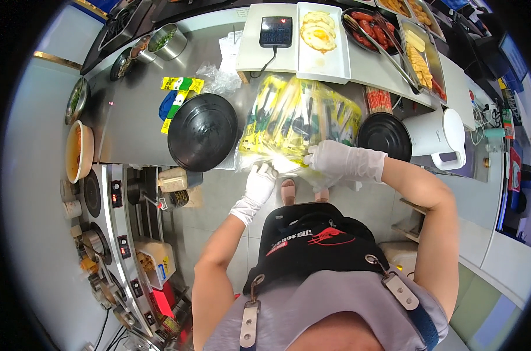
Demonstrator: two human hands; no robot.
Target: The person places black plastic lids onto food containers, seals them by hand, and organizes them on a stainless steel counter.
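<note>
A large clear plastic bag (292, 118) full of yellow and green wrapped packets, apparently disposable chopstick sets, lies on the steel counter in front of me. My left hand (261, 182), in a white glove, is at the bag's near left edge, fingers bent against the plastic. My right hand (329, 158), also gloved, has its fingers curled on the bag's near right part, gripping the film. Left of the bag sits a round black lid or tray (202, 132). Beyond it are loose yellow and green packets (177, 101) and a blue item (167, 105).
A white shelf behind the bag bears a black keypad device (276, 32), a white tray (322, 68) with fried eggs, and a black pan (351, 33) of sausages with tongs. A black bowl (385, 136) and a white electric kettle (432, 136) stand at right. Induction burners (92, 193) run along the left.
</note>
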